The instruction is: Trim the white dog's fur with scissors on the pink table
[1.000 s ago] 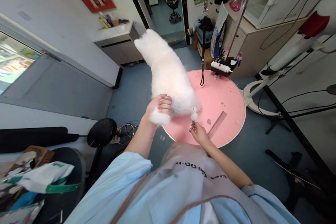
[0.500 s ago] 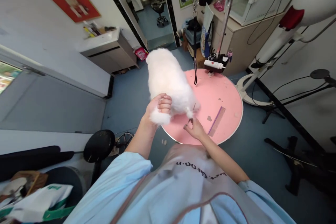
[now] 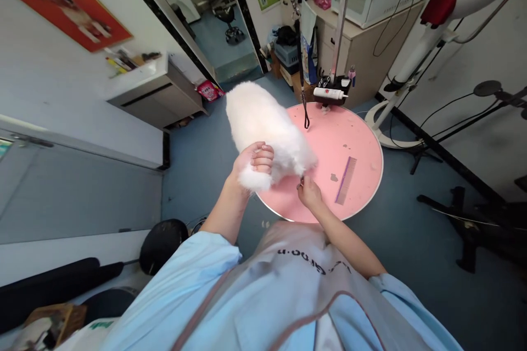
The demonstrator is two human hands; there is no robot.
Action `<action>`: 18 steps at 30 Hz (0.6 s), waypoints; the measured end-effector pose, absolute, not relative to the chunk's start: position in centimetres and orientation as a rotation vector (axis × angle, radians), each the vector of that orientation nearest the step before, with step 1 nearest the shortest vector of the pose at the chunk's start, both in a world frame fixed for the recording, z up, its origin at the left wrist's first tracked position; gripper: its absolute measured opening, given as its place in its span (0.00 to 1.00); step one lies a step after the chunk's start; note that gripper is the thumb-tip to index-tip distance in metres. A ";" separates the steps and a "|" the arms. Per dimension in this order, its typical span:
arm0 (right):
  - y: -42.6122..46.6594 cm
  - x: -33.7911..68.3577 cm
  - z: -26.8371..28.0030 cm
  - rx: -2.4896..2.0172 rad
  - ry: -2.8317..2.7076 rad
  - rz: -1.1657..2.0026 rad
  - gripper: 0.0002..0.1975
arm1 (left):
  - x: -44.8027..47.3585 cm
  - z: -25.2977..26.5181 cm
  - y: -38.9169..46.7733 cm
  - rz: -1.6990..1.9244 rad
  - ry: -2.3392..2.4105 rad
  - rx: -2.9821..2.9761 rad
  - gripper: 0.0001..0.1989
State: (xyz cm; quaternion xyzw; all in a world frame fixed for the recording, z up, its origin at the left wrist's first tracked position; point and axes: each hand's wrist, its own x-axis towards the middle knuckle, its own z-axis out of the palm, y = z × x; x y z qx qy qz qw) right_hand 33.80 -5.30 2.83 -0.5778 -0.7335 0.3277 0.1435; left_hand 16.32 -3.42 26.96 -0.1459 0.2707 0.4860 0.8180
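Observation:
A fluffy white dog (image 3: pixel 263 115) stands on the round pink grooming table (image 3: pixel 349 126), its head not distinguishable. My left hand (image 3: pixel 256 160) is closed around one of its legs, and a thick white tuft (image 3: pixel 254 180) sticks out below the fist. At the fur by the dog's lower right side, my right hand (image 3: pixel 309 192) is closed on scissors (image 3: pixel 302 180); only a bit of their dark metal shows, the blades being hidden. To the right of that hand lies a purple-backed comb (image 3: pixel 346 181) on the tabletop.
A metal grooming arm (image 3: pixel 340 16) rises at the table's back with a black loop (image 3: pixel 305 115) hanging from it. A white bottle (image 3: pixel 329 93) rests on a small black tray there. Clumps of fur (image 3: pixel 334 177) dot the tabletop. A white dryer stand (image 3: pixel 379 126) is at the right.
My head view has shifted slightly. My right hand has turned and moved up against the fur, covering the scissors' rings and blades seen before. The left hand keeps its hold on the leg.

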 end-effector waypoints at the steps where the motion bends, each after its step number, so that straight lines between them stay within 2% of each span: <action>1: -5.5 33.7 2.6 -1.707 -2.100 0.956 0.11 | 16.2 27.0 -3.3 1.025 0.580 -0.308 0.09; 7: -6.3 31.9 2.7 -1.620 -2.115 0.754 0.15 | 15.7 27.1 -2.7 0.969 0.581 -0.266 0.09; 13: -7.2 31.0 2.5 -1.769 -2.072 0.845 0.14 | 15.4 27.5 -2.0 0.911 0.627 -0.251 0.09; 18: -6.9 29.7 3.1 -1.679 -2.023 0.687 0.16 | 15.4 27.6 -1.7 0.869 0.648 -0.221 0.09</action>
